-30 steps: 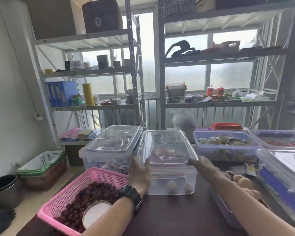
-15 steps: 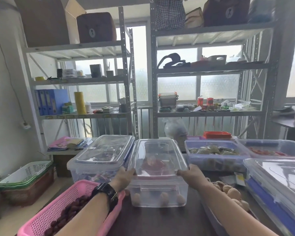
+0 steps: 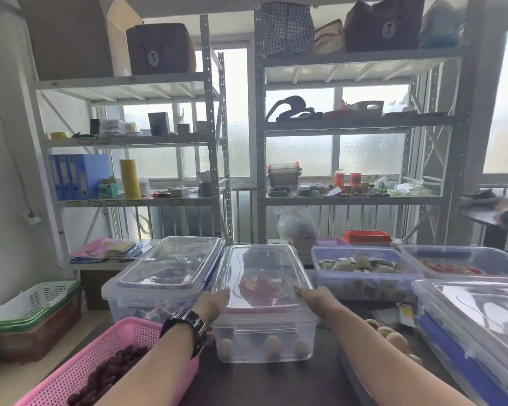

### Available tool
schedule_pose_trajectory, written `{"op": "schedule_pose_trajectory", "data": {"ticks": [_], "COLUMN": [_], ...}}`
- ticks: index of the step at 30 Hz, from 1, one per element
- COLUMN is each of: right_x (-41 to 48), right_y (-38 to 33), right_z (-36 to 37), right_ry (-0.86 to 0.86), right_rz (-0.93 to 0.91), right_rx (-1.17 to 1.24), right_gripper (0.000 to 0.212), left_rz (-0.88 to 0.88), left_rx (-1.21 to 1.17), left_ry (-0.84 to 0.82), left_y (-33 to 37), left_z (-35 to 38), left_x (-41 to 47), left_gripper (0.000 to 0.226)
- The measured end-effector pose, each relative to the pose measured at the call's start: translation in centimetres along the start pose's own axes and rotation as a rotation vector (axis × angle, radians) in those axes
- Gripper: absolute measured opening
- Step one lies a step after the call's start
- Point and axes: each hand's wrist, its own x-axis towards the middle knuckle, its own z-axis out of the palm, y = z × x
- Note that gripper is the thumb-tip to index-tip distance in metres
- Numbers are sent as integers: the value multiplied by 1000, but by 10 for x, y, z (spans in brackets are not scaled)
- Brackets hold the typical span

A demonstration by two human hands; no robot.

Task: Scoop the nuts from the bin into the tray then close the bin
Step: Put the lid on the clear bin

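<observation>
Dark tabletop (image 3: 270, 382) before steel shelving and frosted windows, crowded with clear containers. Dead centre, the bin (image 3: 264, 341), short end facing the wearer, long axis running straight away toward the shelves. Lid (image 3: 261, 276) already laid on top, aligned with that same axis. Only a few nuts (image 3: 272, 348) left inside, strung along the near wall at the bottom. Left hand (image 3: 214, 303), watch (image 3: 188, 323) at the wrist, lying against the lid's left long edge near the front corner; right hand (image 3: 314, 295) mirrored on the right long edge. Both touching the lid rim, neither nearer than the other, the bin squarely between them. Fingers stretched forward along the rim rather than clenched; cannot tell whether the tips curl under the lip to clasp it or merely press on it. Tray (image 3: 348, 367) low on the right, partly beneath the right forearm, with a heap of pale nuts showing past the arm. Pink basket (image 3: 123, 332) of dark red fruit on the left, just beside the bin, partly under the left forearm. Likely the closing step, scooping apparently done. Coming move probably straight down at the two long edges, then perhaps forward along them to seat the far end. Worth watching for a lid corner riding proud of the rim.
</observation>
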Motion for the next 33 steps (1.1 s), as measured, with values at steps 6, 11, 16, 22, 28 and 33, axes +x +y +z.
{"op": "schedule_pose_trajectory", "data": {"ticks": [6,11,16,22,28,33], "right_x": [-1,-8,-5,1,10,5], "right_y": [7,7,3,1,1,5], "right_z": [3,4,-1,-6,-11,-10], "right_ry": [202,263,226,174,157,163], "right_rz": [-152,-271,-267,-211,-192,-170], "right_rx": [-256,-377,-365,-311,-312,-380], "right_gripper": [69,49,48,44,38,43], "left_rz": [32,45,44,49,10,-47], "left_rx": [223,300,277,195,-65,-84], "left_ry": [53,61,79,38,-61,-76], "left_y": [-4,1,-3,-13,-2,-17], "left_z": [-4,-3,1,7,3,10], "left_x": [5,-2,11,24,14,51], "left_gripper": [80,88,105,111,77,120]}}
